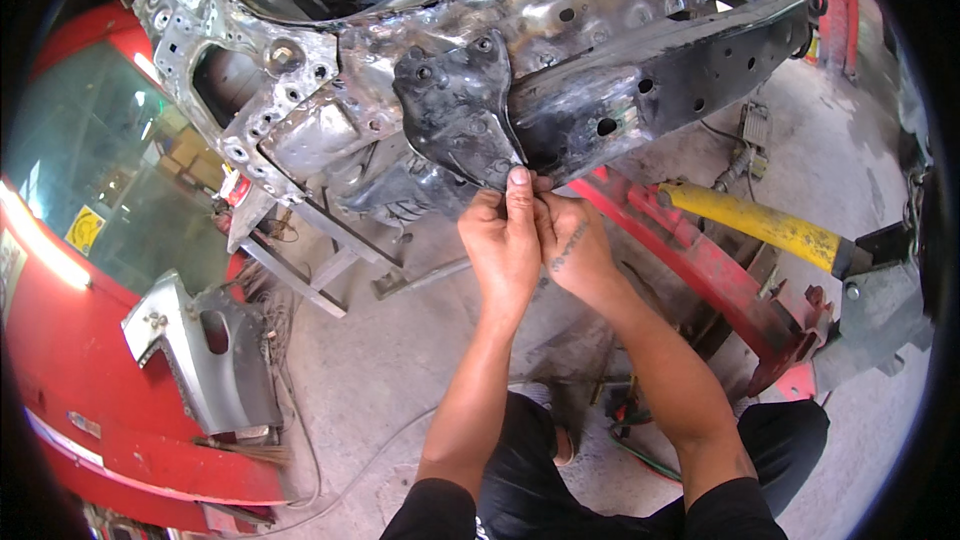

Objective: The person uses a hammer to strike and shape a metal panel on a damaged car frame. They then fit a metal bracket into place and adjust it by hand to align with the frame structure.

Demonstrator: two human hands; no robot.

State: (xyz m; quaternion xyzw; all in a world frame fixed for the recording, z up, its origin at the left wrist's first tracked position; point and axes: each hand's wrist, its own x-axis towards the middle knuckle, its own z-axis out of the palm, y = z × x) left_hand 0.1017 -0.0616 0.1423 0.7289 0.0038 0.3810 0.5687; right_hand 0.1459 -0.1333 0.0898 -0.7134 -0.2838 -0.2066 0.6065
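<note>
I see both hands raised together under the stripped car frame (pixel 560 50). The left hand (pixel 503 240) has its fingers curled, with the thumb stretched straight up so its tip presses the lower edge of the dark bracket plate (pixel 458 110). The right hand (pixel 572 245) sits tight against the left, fingers bent inward by the same lower corner of the plate; I cannot tell whether they pinch something small there or just meet the metal.

The bracket plate lies flat against the side of the frame rail, at the centre of my view, just above the hands. Its long axis runs roughly top to bottom, leaning a little, with the narrower lower end pointing down at the thumb.

The frame rail runs from upper left to right. To the right lies a yellow cylinder (pixel 750 222) over red rig beams (pixel 700 260). A loose grey panel (pixel 205 355) leans on a red car (pixel 90 240) to my left.
</note>
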